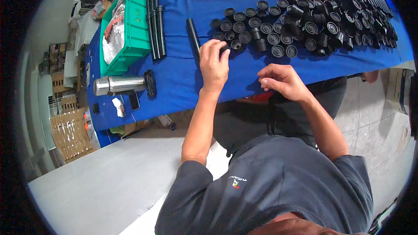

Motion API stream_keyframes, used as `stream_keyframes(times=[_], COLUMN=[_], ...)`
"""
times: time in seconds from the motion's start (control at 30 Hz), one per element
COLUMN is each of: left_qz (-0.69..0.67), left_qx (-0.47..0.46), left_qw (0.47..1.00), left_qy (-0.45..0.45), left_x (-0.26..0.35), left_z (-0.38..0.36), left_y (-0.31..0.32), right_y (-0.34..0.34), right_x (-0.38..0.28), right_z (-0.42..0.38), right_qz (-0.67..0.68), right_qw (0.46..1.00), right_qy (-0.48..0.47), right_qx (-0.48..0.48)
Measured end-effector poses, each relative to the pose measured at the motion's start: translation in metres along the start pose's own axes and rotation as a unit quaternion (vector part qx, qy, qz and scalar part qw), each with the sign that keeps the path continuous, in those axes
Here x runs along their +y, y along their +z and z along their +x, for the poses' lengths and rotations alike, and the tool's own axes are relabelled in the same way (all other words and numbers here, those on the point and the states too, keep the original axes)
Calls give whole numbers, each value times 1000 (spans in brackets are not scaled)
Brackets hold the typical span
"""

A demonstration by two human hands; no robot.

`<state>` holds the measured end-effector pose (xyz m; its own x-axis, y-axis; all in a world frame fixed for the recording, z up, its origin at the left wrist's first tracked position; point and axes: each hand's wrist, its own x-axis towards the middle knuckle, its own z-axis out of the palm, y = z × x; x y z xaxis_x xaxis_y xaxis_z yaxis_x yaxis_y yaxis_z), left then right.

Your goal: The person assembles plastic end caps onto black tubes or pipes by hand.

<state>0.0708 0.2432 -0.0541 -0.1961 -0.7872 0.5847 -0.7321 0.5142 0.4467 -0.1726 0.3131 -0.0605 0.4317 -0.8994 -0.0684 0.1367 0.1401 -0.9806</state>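
- Blue cloth (176, 76) is being overlaid by black caps (273, 38) beyond the right hand (285, 82), held half-curled, empty.
- Left hand (213, 67) is being curled beside a black tube (192, 32); its hold cannot be told.
- Light pinching is being advised.

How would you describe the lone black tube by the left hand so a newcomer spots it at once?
On the blue cloth, find the green crate at the picture's left. Move right past the black tubes lying together beside it, to the left hand. The lone black tube there lies by itself, between that group and the round black caps.
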Motion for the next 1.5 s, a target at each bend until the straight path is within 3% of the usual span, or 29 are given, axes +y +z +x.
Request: stream_keyframes(times=[0.07, 0.53, 0.7, 0.8, 0.93, 1.0, 1.13, 1.2, 1.33, 1.4, 1.47, 1.5], left_qz=[18, -16, -5, -12, 33, -29, -40, 19, -20, -41, -154, -133], left_qx=[-33, -21, 9, -66, -217, -291, -320, -276, -109, -112, -132, -152], left_qw=[999, 999, 999, 994, 972, 955, 947, 960, 994, 992, 974, 974], left_qy=[9, 37, 39, 88, 88, 53, 8, 31, -15, -45, -101, -100], left_x=[0, -1, -3, -17, -41, -52, -57, -45, -14, 24, 46, 54], left_z=[-6, 1, 52, 94, 123, 134, 140, 141, 126, 104, 74, 57], left_y=[-1, -5, -13, 2, 32, 39, 42, 33, -1, -28, -42, -47], right_y=[1, 0, 1, -1, 0, -1, -3, -5, -4, -4, -4, -3], right_x=[2, 1, 5, 0, 8, 8, 4, 1, -2, -2, -2, -1], right_z=[-3, -2, -1, -1, -1, -1, -1, -1, -3, -4, -4, -4], right_qz=[-3, 2, 14, 13, 29, 27, -23, -47, -23, -10, 0, 13], right_qw=[1000, 1000, 1000, 999, 999, 1000, 998, 995, 998, 998, 997, 998], right_qy=[0, -1, -2, 29, -9, -12, -48, -81, -60, -66, -72, -69], right_qx=[0, -6, -1, -19, -8, -10, -19, -17, -13, -7, -3, 0])
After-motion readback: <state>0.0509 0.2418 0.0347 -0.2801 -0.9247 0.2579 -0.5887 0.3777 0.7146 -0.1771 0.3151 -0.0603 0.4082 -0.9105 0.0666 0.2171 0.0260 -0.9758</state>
